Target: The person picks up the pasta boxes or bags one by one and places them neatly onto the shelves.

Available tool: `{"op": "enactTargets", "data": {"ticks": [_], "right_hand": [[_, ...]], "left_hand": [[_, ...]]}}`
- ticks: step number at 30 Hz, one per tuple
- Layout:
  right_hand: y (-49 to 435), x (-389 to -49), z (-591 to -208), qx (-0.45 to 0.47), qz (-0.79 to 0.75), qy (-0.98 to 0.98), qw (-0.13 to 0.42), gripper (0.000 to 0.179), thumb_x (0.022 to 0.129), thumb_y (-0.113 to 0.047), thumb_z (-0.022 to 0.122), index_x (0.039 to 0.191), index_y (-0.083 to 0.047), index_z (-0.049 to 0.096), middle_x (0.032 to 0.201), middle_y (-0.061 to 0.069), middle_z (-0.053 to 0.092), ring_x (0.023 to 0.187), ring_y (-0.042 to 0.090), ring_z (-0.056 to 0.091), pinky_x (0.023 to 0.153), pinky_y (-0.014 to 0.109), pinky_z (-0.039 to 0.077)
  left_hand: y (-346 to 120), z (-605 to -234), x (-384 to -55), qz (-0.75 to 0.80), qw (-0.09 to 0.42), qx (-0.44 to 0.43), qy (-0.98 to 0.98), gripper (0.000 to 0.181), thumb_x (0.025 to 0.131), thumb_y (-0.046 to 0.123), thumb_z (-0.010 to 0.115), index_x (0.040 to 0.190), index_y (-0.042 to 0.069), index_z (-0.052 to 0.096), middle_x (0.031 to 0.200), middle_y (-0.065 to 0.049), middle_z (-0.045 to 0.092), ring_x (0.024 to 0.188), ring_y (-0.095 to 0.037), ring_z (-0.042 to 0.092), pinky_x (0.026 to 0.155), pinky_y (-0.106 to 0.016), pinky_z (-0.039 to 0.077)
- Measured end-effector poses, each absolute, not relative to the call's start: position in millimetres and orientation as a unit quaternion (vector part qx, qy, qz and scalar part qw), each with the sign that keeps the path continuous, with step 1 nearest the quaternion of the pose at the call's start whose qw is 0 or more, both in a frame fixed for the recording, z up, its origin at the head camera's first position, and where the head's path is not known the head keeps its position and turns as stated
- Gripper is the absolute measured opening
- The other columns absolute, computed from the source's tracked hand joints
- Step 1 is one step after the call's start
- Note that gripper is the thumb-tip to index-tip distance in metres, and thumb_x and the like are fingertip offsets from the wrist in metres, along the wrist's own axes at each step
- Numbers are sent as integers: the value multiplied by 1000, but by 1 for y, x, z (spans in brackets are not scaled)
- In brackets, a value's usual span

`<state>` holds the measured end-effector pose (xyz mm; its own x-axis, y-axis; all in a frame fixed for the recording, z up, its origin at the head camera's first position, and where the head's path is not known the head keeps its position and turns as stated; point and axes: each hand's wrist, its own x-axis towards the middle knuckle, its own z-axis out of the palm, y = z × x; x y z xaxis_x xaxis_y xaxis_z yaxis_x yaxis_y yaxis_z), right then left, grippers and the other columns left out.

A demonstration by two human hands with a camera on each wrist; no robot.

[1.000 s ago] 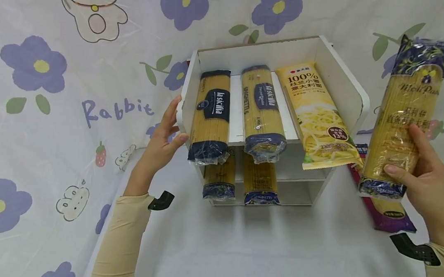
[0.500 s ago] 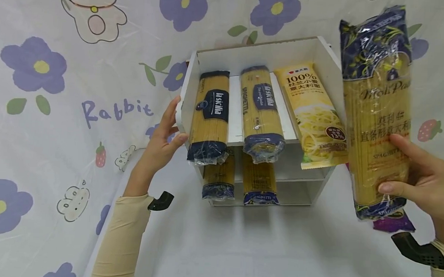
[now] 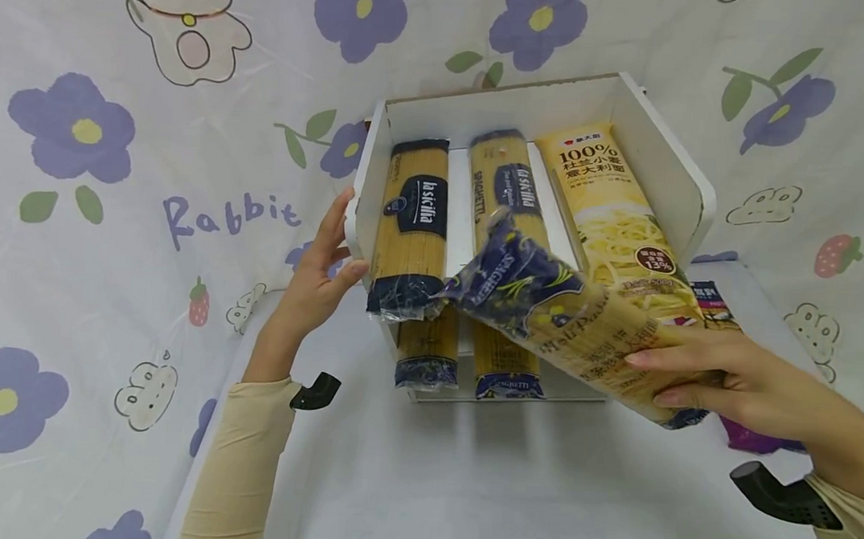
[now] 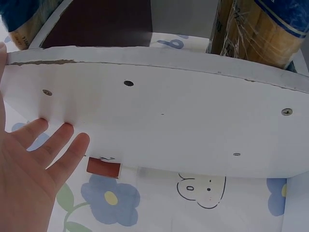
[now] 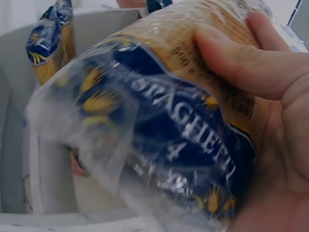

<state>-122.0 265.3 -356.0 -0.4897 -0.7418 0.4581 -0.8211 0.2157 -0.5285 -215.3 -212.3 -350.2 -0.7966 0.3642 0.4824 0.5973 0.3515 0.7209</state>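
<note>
My right hand [image 3: 738,379] grips a clear-and-blue packet of spaghetti [image 3: 588,333] near its lower end. The packet is tilted, its blue top pointing left in front of the white shelf unit [image 3: 668,159]. In the right wrist view, thumb and fingers wrap round the spaghetti packet [image 5: 183,125]. My left hand [image 3: 319,265] touches the shelf's left side. In the left wrist view, its spread fingers [image 4: 70,150] rest on the white side panel [image 4: 169,116]. On the top tier lie a dark-banded spaghetti packet [image 3: 411,252], a partly covered blue-labelled one [image 3: 505,164] and a yellow noodle packet [image 3: 601,204].
Two spaghetti packets, left [image 3: 426,358] and right [image 3: 503,365], stick out of the lower tier. A purple packet [image 3: 754,436] lies on the white table [image 3: 466,480] to the right, partly hidden by my right hand. A flowered cloth [image 3: 213,131] hangs behind.
My right hand has brought the spaghetti packet left and tipped it from upright to slanting, its top now in front of the shelf's middle. My left hand has stayed on the shelf side.
</note>
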Motion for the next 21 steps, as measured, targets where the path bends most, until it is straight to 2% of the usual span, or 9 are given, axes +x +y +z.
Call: {"op": "enactTargets", "data": {"ticks": [2,6,12,14,18,21], "right_hand": [[260,-123,-356,495,362,-790,30,64,71,10,78,130,-12,66,139,-18,58,120,-6,55,92,8,46],[251,-127,-358,475,357,-803,-47,55,81,3,73,132,-18,65,136,-17,60,117,-8,56,83,13,52],[241,-141,-367,446,345,-805,-185,46,93,-13,66,136,-26,61,134,-2,64,102,-2,57,76,20,52],[239,-145,-371,430,348,-802,-226,45,94,-16,64,137,-28,60,138,4,62,108,-4,57,78,21,54],[235,-151,-380,419,351,-798,-254,44,94,-18,64,137,-28,60,144,10,57,120,-7,52,86,20,53],[234,-153,-385,422,351,-798,-247,45,94,-17,65,136,-29,61,142,10,57,114,-5,52,82,19,51]], "left_hand": [[-212,-350,-215,-486,120,-294,-814,84,93,58,58,159,33,11,164,6,28,136,-33,49,109,-63,41],[-213,-350,-215,-485,117,-291,-816,85,93,57,58,159,33,11,164,5,29,135,-35,50,108,-63,42],[-214,-351,-216,-489,112,-288,-816,84,93,56,58,159,35,10,164,8,28,134,-34,50,108,-63,42],[-214,-351,-216,-490,113,-290,-814,84,93,56,59,159,34,10,163,8,28,134,-33,50,109,-62,42],[-214,-352,-217,-491,114,-292,-813,86,92,59,58,159,34,10,163,8,29,135,-31,49,109,-62,41],[-213,-352,-217,-490,115,-289,-814,88,90,63,58,159,34,11,163,8,29,136,-31,49,108,-63,42]]}}
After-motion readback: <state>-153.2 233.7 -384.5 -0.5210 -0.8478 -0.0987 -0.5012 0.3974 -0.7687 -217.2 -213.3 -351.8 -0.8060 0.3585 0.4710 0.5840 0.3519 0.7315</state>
